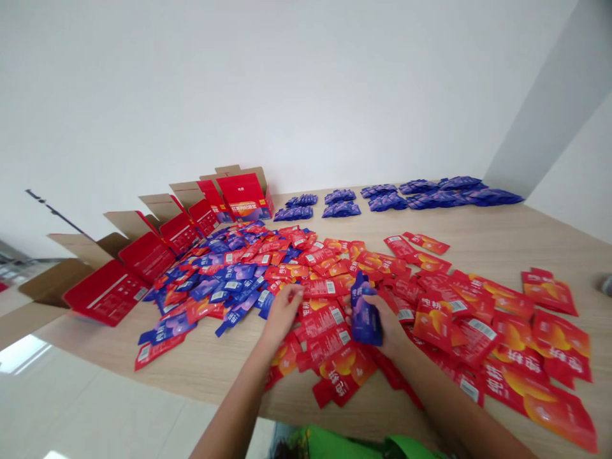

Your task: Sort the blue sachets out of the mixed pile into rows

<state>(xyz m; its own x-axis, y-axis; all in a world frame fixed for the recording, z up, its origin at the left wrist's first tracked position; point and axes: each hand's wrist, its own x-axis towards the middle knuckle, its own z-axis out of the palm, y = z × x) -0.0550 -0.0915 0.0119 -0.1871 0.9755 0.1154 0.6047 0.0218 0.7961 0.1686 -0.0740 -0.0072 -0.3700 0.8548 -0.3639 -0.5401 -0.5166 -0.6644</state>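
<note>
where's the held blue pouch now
The blue pouch is in the right hand, just right of centre in the head view, over the red pouches.

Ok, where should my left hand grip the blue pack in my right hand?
Probably the lower end of the blue pack, left hand coming from the left: that end sticks out uncovered, while the right hand holds higher up, from the right.

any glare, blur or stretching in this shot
head view: bright glare on the floor at lower left; head view: a grey diagonal band darkens the wall at right; head view: red pouch at lower right looks stretched; head view: fine print on the blue pouch in the right hand is too soft to read
</note>
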